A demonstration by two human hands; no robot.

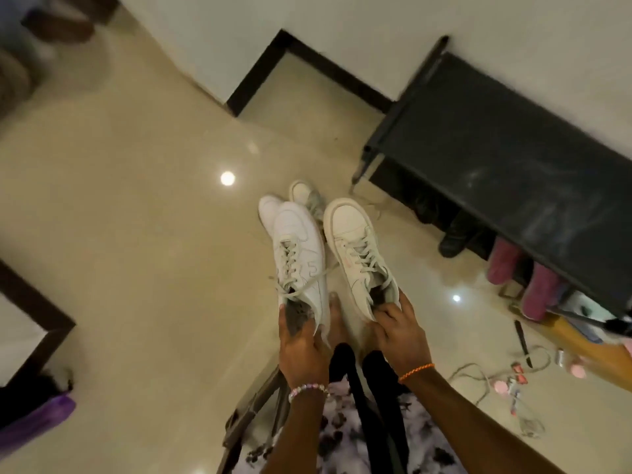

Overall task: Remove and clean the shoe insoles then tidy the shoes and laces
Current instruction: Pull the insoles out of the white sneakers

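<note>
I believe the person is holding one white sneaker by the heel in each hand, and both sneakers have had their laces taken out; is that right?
Not quite: the head view shows both still laced. The left hand grips the heel of the left sneaker and the right hand the heel of the right sneaker, as you said.

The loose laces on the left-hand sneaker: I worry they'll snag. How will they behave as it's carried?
The laces look untied and limp, so they will probably dangle and swing. The sneaker seems to hold its shape, gripped at the heel by the left hand, so probably fairly stiff and light.
</note>
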